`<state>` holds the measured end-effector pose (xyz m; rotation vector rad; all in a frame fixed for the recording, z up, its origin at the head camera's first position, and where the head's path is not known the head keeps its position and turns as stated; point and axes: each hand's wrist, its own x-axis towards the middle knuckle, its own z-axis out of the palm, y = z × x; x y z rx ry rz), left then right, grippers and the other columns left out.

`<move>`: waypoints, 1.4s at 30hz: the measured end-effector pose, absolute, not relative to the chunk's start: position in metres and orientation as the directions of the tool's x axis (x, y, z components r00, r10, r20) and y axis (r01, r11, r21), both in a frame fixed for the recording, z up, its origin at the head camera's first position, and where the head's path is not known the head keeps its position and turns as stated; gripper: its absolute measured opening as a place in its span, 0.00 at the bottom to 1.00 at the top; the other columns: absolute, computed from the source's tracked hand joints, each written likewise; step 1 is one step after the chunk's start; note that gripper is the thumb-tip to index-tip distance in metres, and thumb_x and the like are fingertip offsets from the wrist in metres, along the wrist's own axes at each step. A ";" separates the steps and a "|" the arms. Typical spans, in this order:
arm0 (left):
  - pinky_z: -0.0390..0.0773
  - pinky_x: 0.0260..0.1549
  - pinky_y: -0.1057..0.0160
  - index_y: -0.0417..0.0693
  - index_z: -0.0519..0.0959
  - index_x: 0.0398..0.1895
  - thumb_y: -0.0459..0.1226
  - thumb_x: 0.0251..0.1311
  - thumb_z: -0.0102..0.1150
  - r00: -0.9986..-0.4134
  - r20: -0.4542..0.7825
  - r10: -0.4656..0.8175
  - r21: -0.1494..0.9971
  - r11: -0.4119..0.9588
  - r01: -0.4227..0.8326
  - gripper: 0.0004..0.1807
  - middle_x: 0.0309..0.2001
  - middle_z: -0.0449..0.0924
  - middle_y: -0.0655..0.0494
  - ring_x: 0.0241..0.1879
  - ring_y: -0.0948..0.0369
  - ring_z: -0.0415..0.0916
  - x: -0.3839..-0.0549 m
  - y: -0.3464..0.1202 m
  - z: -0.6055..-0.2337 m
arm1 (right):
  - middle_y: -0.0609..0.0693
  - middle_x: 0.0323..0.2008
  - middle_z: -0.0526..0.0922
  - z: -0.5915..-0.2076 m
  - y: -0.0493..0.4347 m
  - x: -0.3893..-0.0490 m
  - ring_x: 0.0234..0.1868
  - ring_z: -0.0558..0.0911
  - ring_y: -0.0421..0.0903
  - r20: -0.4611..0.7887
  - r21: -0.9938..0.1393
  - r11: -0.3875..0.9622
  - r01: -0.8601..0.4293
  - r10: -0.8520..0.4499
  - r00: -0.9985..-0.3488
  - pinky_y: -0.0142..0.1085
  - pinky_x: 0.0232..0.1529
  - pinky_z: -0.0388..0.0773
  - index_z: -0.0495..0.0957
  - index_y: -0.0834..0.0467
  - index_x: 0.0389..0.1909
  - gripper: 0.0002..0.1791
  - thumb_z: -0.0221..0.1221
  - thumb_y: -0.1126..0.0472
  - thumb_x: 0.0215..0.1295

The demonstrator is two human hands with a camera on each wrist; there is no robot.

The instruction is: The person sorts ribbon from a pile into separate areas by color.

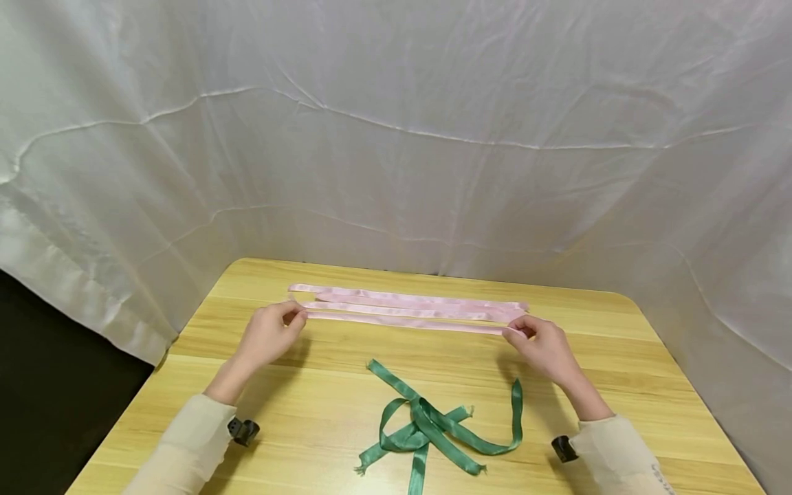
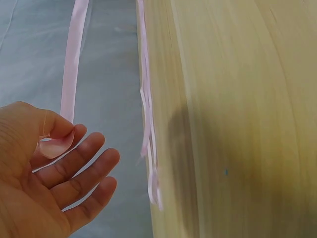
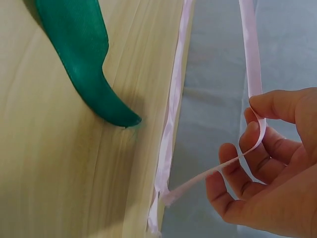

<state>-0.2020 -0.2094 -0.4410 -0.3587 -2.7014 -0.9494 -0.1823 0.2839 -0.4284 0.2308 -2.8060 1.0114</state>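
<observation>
A pink satin ribbon [image 1: 402,321] is stretched taut from hand to hand above the table. My left hand [image 1: 272,333] pinches one end between thumb and index finger; in the left wrist view the other fingers [image 2: 94,183] spread loosely. My right hand [image 1: 544,347] pinches it near the other end, and a short tail [image 3: 198,178] hangs across its fingers in the right wrist view. Just beyond lie several pink ribbons [image 1: 396,298], laid roughly side by side along the table's far part. Nearer me sits a loose heap of green ribbons [image 1: 427,423], crossing and curling over one another.
The wooden table [image 1: 322,385] has rounded far corners. A pale grey curtain [image 1: 433,185] hangs behind and on both sides of it. Small black devices [image 1: 243,432] are fixed at both sleeved wrists.
</observation>
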 end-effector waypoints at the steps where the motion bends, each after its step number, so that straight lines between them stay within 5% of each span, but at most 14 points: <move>1: 0.75 0.35 0.58 0.43 0.88 0.41 0.34 0.72 0.60 -0.938 0.315 0.141 0.576 0.758 0.307 0.08 0.33 0.88 0.52 0.31 0.59 0.76 -0.203 -0.211 -0.441 | 0.53 0.33 0.84 -0.429 0.285 -0.183 0.26 0.71 0.41 0.188 -0.619 0.762 -0.192 -0.094 -0.978 0.33 0.27 0.68 0.84 0.60 0.41 0.10 0.64 0.56 0.74; 21: 0.68 0.28 0.61 0.39 0.87 0.41 0.35 0.71 0.59 -0.965 0.235 0.115 0.579 0.781 0.234 0.09 0.24 0.81 0.55 0.23 0.61 0.68 -0.220 -0.225 -0.453 | 0.53 0.32 0.83 -0.442 0.310 -0.194 0.30 0.73 0.45 0.063 -0.642 0.766 -0.037 0.005 -0.998 0.35 0.32 0.70 0.84 0.63 0.44 0.15 0.62 0.53 0.76; 32: 0.74 0.29 0.59 0.41 0.87 0.38 0.35 0.69 0.59 -0.967 0.211 0.140 0.533 0.813 0.234 0.09 0.28 0.86 0.50 0.25 0.59 0.76 -0.236 -0.211 -0.457 | 0.52 0.30 0.81 -0.451 0.313 -0.209 0.29 0.73 0.44 0.063 -0.621 0.784 -0.013 0.034 -0.997 0.37 0.34 0.70 0.83 0.64 0.41 0.14 0.62 0.55 0.74; 42: 0.67 0.24 0.62 0.39 0.89 0.36 0.36 0.69 0.57 -0.979 0.158 0.126 0.549 0.813 0.194 0.13 0.25 0.84 0.51 0.21 0.60 0.68 -0.252 -0.207 -0.465 | 0.55 0.32 0.84 -0.454 0.311 -0.221 0.30 0.75 0.45 0.049 -0.627 0.779 0.007 0.049 -0.998 0.38 0.35 0.72 0.84 0.67 0.42 0.14 0.62 0.58 0.73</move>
